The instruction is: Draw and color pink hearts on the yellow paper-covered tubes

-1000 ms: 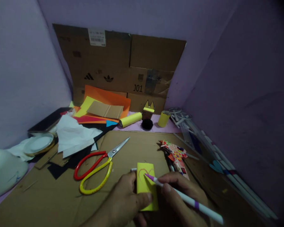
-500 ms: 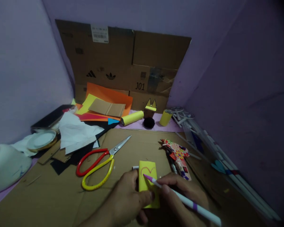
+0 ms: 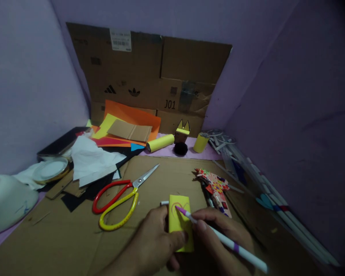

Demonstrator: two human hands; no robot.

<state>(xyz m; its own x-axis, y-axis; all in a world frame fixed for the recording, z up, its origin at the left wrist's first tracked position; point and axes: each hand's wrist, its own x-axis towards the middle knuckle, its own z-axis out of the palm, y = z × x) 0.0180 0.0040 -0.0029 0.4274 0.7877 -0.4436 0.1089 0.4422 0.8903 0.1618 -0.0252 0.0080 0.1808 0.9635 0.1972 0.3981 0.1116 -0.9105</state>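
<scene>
Near the bottom middle, my left hand [image 3: 158, 237] is closed on a small yellow paper piece [image 3: 179, 224], its thumb pressed on the front. A heart outline is drawn on the upper part of that piece. My right hand [image 3: 221, 237] grips a white felt-tip pen [image 3: 227, 240] with a purple band, and its purple tip touches the paper inside the heart's left lobe. A white stick-like end [image 3: 164, 203] pokes out by my left fingers; most of it is hidden. Scissors [image 3: 123, 197] with one red and one yellow handle lie left of my hands, blades partly apart.
A patterned pouch [image 3: 215, 186] with pens lies right of centre. Yellow tubes [image 3: 161, 143], a black pompom [image 3: 180, 148] and an eared figure [image 3: 183, 130] stand at the back. White tissue [image 3: 94, 159], coloured paper [image 3: 132, 115] and a bowl [image 3: 8, 203] are left.
The pen tip has moved slightly up and right within the heart, and a line has been added inside its left lobe. My left hand keeps the yellow piece almost still.
</scene>
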